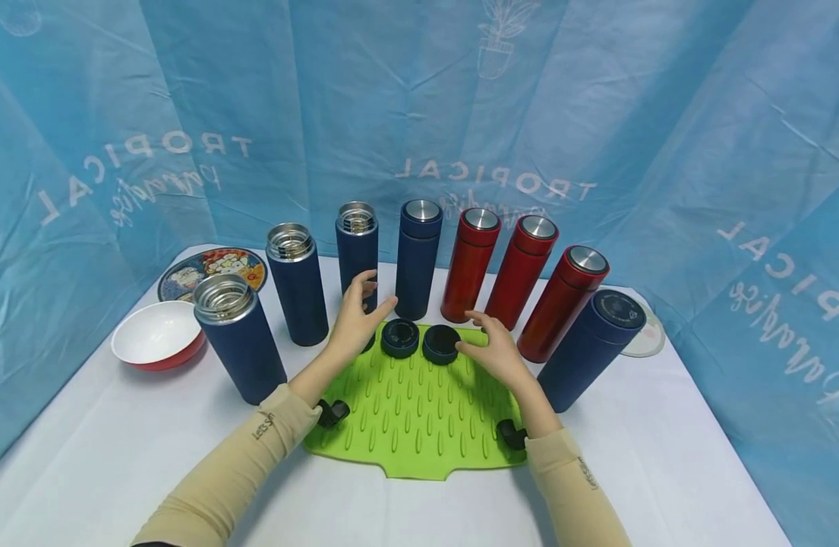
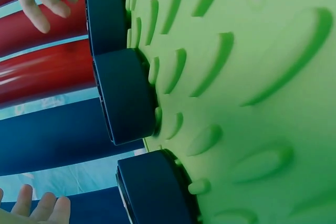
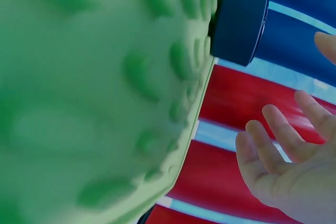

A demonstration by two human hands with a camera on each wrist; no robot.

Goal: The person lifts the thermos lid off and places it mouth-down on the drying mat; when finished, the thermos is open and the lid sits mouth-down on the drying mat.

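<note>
Three dark blue bottle lids stand on a green mat [image 1: 419, 410]: a middle lid [image 1: 400, 338], a right lid [image 1: 440, 344], and a left lid [image 2: 155, 187] mostly covered by my left hand in the head view. My left hand [image 1: 354, 323] is over the mat's back left corner, fingers spread and holding nothing. Beside the right lid, my right hand [image 1: 497, 353] is also empty, its fingers loosely bent. Behind the left hand is a lidless blue bottle [image 1: 357, 251]; a capped blue bottle [image 1: 419, 262] stands between the hands. Red bottles [image 1: 470, 266] rise behind the right hand.
Two more lidless blue bottles [image 1: 298, 292] stand at left, near a red-and-white bowl [image 1: 158, 334] and a patterned round mat [image 1: 214, 267]. At right, a blue bottle [image 1: 590, 353] with a dark top stands before a pale disc [image 1: 648, 338]. Blue curtains surround the table.
</note>
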